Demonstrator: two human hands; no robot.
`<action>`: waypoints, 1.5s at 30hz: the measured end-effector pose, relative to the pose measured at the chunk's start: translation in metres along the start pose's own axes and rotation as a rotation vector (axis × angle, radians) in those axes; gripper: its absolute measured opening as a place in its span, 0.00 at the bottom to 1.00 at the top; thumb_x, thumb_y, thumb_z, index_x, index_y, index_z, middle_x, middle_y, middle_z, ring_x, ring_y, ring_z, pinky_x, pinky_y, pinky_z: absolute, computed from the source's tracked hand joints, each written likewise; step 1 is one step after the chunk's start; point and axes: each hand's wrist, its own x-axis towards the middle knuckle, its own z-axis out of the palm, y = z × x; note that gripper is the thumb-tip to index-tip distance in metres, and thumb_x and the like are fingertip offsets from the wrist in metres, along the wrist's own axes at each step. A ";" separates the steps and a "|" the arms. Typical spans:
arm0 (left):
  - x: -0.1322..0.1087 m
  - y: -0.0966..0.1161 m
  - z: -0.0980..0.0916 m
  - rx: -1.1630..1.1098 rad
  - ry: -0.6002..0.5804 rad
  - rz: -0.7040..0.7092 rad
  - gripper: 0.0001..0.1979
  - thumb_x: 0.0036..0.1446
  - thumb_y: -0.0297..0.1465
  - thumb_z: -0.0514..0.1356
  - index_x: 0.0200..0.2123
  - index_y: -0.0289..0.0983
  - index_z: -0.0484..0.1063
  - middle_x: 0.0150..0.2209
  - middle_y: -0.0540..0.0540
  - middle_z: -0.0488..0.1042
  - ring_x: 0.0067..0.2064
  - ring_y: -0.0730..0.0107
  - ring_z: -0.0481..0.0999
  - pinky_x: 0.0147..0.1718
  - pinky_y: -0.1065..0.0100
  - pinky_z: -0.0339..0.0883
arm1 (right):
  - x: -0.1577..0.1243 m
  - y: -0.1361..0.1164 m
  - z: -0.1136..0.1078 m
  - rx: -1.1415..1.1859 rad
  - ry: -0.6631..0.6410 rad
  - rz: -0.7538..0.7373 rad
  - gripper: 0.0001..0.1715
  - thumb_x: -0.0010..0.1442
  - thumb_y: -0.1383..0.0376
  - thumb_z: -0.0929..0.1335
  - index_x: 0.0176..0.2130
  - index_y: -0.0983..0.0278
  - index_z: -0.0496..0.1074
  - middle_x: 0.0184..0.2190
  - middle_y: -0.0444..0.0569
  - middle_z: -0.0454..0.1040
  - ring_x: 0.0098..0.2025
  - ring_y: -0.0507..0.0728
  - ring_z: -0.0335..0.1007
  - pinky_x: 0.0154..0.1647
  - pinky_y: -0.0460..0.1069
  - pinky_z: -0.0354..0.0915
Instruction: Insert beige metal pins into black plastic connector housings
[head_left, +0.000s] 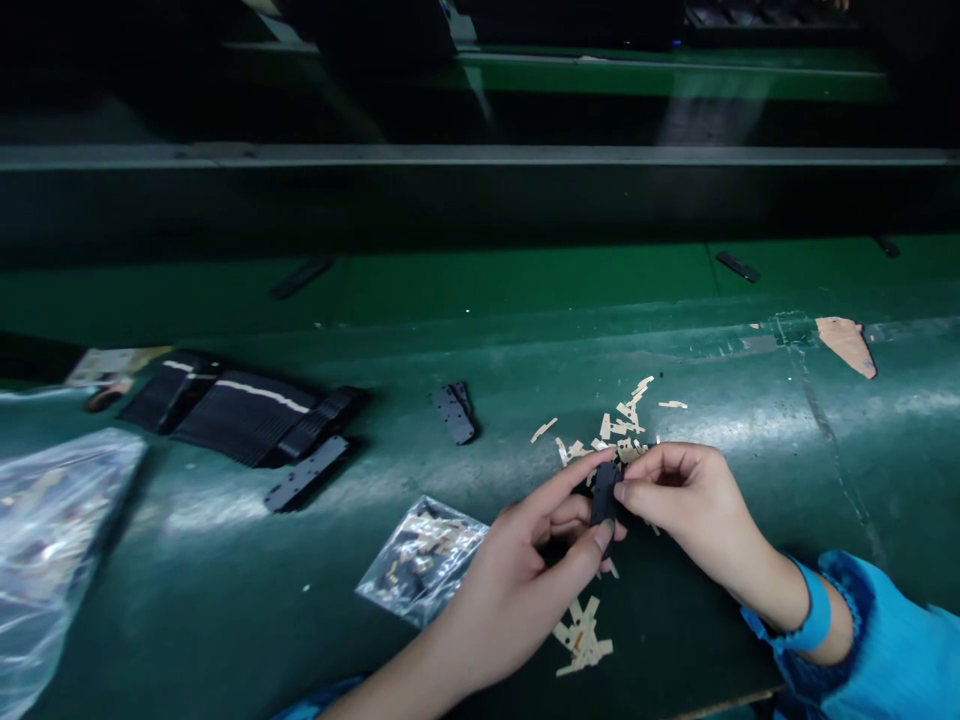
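My left hand (517,580) grips a small black plastic piece (604,496) between thumb and fingers, tilted slightly over the bench. My right hand (697,505) is closed in a pinch at the piece's upper right edge; whatever its fingertips hold is too small to make out. Just behind both hands lies a loose scatter of thin, pale metal strips (626,418). A second pile of these strips (585,640) is below my left hand. Beside my left wrist rests a clear plastic bag (424,558) with small parts inside.
Stacked black plastic pieces (244,410) lie at the left, with another black piece (309,474) in front. Two more black pieces (454,412) sit mid-bench. A larger clear bag (60,540) fills the left edge. A brown scrap (847,345) lies right. A dark ledge (480,200) crosses behind.
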 end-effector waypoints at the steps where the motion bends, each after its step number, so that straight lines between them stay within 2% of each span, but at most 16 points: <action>1: 0.000 0.000 0.000 -0.003 0.000 -0.003 0.27 0.67 0.29 0.60 0.68 0.44 0.67 0.36 0.49 0.83 0.32 0.69 0.83 0.37 0.68 0.78 | 0.000 0.001 0.000 0.000 0.001 -0.006 0.04 0.44 0.66 0.74 0.23 0.62 0.75 0.17 0.39 0.74 0.20 0.51 0.72 0.25 0.47 0.64; 6: 0.002 0.001 0.001 0.007 0.001 -0.002 0.28 0.67 0.28 0.60 0.68 0.45 0.66 0.31 0.52 0.81 0.33 0.70 0.81 0.37 0.69 0.75 | -0.002 0.002 -0.001 -0.025 -0.011 0.005 0.08 0.42 0.66 0.75 0.27 0.62 0.75 0.18 0.37 0.71 0.23 0.53 0.74 0.25 0.46 0.62; 12: 0.001 0.001 -0.001 0.027 -0.003 0.015 0.28 0.66 0.28 0.59 0.69 0.43 0.65 0.29 0.53 0.79 0.32 0.69 0.81 0.37 0.68 0.74 | -0.002 0.002 -0.003 -0.134 0.033 -0.002 0.10 0.40 0.67 0.75 0.28 0.63 0.75 0.23 0.37 0.69 0.23 0.48 0.63 0.25 0.45 0.58; 22: 0.002 0.002 -0.001 0.017 0.005 -0.043 0.30 0.68 0.32 0.59 0.71 0.42 0.62 0.31 0.52 0.79 0.33 0.68 0.81 0.39 0.66 0.75 | -0.004 0.003 -0.004 -0.234 0.035 -0.101 0.12 0.45 0.64 0.77 0.31 0.62 0.74 0.26 0.38 0.67 0.25 0.49 0.60 0.25 0.46 0.56; 26: 0.002 0.000 -0.002 0.007 0.001 -0.047 0.30 0.68 0.33 0.59 0.72 0.42 0.62 0.31 0.52 0.79 0.33 0.68 0.82 0.39 0.66 0.76 | -0.004 0.006 -0.005 -0.236 0.037 -0.164 0.13 0.47 0.63 0.77 0.32 0.61 0.73 0.25 0.38 0.65 0.24 0.49 0.60 0.24 0.46 0.57; 29: 0.002 -0.001 -0.001 0.009 0.002 -0.061 0.30 0.68 0.34 0.60 0.72 0.43 0.62 0.32 0.52 0.79 0.33 0.68 0.82 0.39 0.66 0.76 | -0.003 0.006 -0.006 -0.193 0.040 -0.174 0.15 0.48 0.63 0.78 0.35 0.60 0.72 0.26 0.36 0.65 0.22 0.49 0.66 0.23 0.47 0.59; 33: 0.001 -0.001 -0.001 0.031 0.000 -0.060 0.30 0.69 0.35 0.60 0.72 0.43 0.63 0.33 0.50 0.80 0.33 0.67 0.83 0.39 0.66 0.77 | -0.001 0.004 -0.007 -0.147 -0.064 -0.150 0.14 0.52 0.59 0.78 0.32 0.61 0.73 0.21 0.37 0.69 0.23 0.53 0.75 0.24 0.47 0.61; 40: -0.001 0.000 -0.008 0.124 -0.084 0.016 0.28 0.70 0.34 0.59 0.72 0.44 0.63 0.42 0.45 0.84 0.36 0.64 0.85 0.39 0.66 0.78 | 0.004 -0.005 -0.012 -0.044 -0.210 -0.092 0.22 0.48 0.52 0.82 0.29 0.61 0.73 0.19 0.39 0.74 0.23 0.53 0.73 0.24 0.46 0.62; 43: 0.002 0.000 -0.008 0.093 -0.056 0.010 0.28 0.71 0.35 0.59 0.72 0.43 0.63 0.37 0.47 0.83 0.35 0.63 0.84 0.40 0.64 0.78 | 0.004 -0.006 -0.013 -0.080 -0.223 -0.073 0.22 0.49 0.51 0.81 0.28 0.62 0.74 0.20 0.41 0.76 0.23 0.51 0.69 0.25 0.46 0.61; 45: 0.004 0.001 -0.007 0.057 -0.031 0.012 0.30 0.71 0.35 0.59 0.73 0.42 0.61 0.32 0.49 0.81 0.34 0.63 0.84 0.41 0.63 0.78 | 0.003 -0.003 -0.012 -0.143 -0.197 -0.090 0.20 0.47 0.53 0.82 0.28 0.62 0.76 0.20 0.39 0.73 0.22 0.49 0.64 0.24 0.46 0.58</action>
